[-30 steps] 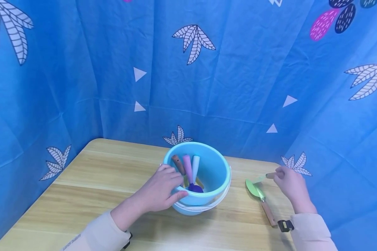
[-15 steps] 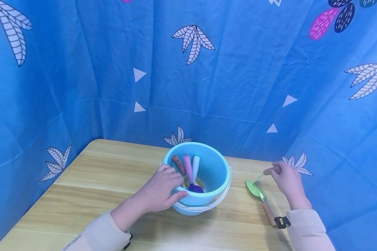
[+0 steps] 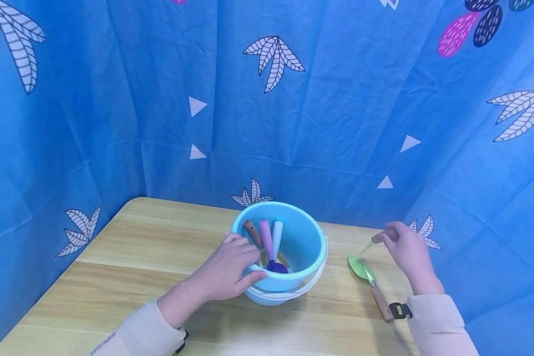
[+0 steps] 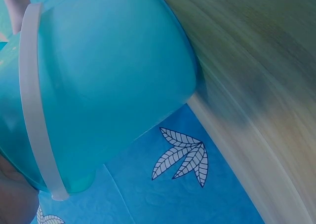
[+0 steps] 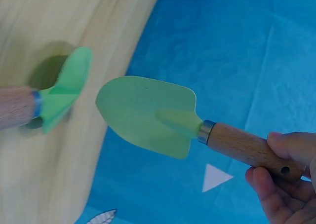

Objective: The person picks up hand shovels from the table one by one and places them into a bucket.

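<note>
A light blue bucket [image 3: 302,242] stands on the table, tilted slightly toward the head camera. My left hand [image 3: 231,269] grips its near-left rim, thumb outside and fingers over the edge. Inside lean a brown handle [image 3: 252,233], a pink-purple handle [image 3: 266,240] and a pale blue handle [image 3: 277,237], with a dark purple scoop [image 3: 277,267] low down. At the right, my right hand [image 3: 407,254] pinches the end of the wooden handle of a green trowel [image 5: 148,115], its blade pointing left and down. Another green trowel [image 3: 360,268] lies on the table just below that blade.
The wooden table [image 3: 160,237] ends at the back against a blue patterned curtain [image 3: 293,123], which also hangs at both sides. The bucket's white carrying handle [image 3: 285,296] hangs down along its near side.
My right hand has risen slightly and turned, so the held trowel's blade now shows nearly edge-on in the head view. The left hand and bucket keep their places.
</note>
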The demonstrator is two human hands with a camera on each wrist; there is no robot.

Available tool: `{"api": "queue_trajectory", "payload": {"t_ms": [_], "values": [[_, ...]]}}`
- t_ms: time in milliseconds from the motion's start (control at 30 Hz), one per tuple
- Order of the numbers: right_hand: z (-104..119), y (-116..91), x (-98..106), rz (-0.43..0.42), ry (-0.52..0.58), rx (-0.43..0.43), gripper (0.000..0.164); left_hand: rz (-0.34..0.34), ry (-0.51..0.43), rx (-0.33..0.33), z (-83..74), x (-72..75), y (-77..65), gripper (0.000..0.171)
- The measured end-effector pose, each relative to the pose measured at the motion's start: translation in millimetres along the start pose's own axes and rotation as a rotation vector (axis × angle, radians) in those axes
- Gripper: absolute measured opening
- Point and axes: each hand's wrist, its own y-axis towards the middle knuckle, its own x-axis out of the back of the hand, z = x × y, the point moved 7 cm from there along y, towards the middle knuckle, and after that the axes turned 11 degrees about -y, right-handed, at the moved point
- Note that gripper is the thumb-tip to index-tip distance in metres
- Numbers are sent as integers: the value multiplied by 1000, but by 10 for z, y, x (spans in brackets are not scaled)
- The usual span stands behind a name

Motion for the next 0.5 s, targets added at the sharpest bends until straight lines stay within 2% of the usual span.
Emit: {"api": "queue_trajectory", "payload": {"t_ms": [300,500], "values": [[193,1,213,-8,10,23,33,-5,-12,-3,-3,16,-2,35],[359,7,433,-84,1,56,31,-4,-25,2,2,26,-1,35]]}}
